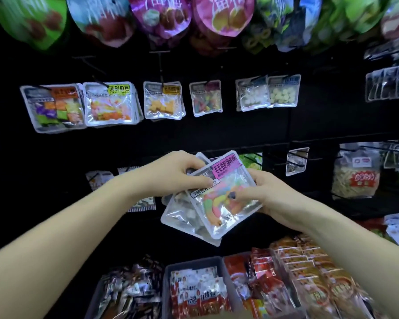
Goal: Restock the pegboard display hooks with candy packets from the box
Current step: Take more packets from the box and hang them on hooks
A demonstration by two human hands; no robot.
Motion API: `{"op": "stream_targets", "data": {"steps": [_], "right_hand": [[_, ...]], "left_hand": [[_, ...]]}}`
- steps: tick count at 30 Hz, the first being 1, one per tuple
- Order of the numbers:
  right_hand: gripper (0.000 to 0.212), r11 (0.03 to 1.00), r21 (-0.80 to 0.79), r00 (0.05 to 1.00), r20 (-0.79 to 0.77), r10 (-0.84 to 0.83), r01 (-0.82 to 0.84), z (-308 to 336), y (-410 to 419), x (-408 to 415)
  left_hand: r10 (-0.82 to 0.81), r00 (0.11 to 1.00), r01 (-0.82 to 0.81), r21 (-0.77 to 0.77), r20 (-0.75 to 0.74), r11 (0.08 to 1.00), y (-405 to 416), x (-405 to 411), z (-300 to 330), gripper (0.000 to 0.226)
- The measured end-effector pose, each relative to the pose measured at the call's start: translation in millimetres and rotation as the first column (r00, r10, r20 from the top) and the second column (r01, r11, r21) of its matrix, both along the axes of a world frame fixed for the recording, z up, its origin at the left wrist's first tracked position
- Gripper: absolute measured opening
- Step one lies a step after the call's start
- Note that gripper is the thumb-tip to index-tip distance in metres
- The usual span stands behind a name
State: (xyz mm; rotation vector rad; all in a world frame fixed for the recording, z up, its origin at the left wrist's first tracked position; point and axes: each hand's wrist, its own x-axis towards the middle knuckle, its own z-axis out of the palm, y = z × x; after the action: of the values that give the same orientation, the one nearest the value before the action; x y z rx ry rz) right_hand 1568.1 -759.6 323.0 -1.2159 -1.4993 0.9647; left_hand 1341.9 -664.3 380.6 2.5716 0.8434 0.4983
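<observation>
Both hands hold a small stack of candy packets (213, 199) in front of the dark pegboard (217, 134). The left hand (175, 173) pinches the top edge, the right hand (263, 192) grips the right side. The packets are flat, shiny and crinkly, tilted left. Bare hooks (295, 157) stick out just up and right, nearer the right hand.

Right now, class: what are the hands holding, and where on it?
A stack of candy packets: left hand grips the upper left edge, right hand the right side.
</observation>
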Motion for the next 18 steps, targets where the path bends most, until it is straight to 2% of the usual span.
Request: {"op": "stream_targets", "data": {"steps": [3, 7, 10, 14, 18], "right_hand": [[0.028, 0.999, 0.046, 0.999, -0.034, -0.021, 0.023, 11, 9, -1], [0.027, 0.991, 0.071, 0.985, -0.143, -0.101, 0.112, 16, 27, 4], [0.027, 0.983, 0.077, 0.965, -0.218, -0.145, 0.165, 20, 40, 4], [0.023, 0.981, 0.084, 0.964, -0.216, -0.152, 0.174, 38, 58, 4], [0.027, 0.965, 0.144, 0.965, -0.179, -0.193, 0.22, 67, 85, 5]], "left_hand": [[0.002, 0.999, 0.0, -0.035, 0.047, 0.999, 7, 4, 14, 0.03], [0.065, 0.974, -0.043, -0.102, 0.216, 0.994, 24, 3, 17, 0.027], [0.071, 0.944, -0.032, -0.127, 0.321, 0.991, 34, 6, 14, 0.055], [0.195, 0.907, -0.147, -0.154, 0.374, 0.977, 50, 11, 18, 0.038], [0.197, 0.866, -0.153, -0.132, 0.459, 0.979, 68, 15, 30, 0.04]]}}
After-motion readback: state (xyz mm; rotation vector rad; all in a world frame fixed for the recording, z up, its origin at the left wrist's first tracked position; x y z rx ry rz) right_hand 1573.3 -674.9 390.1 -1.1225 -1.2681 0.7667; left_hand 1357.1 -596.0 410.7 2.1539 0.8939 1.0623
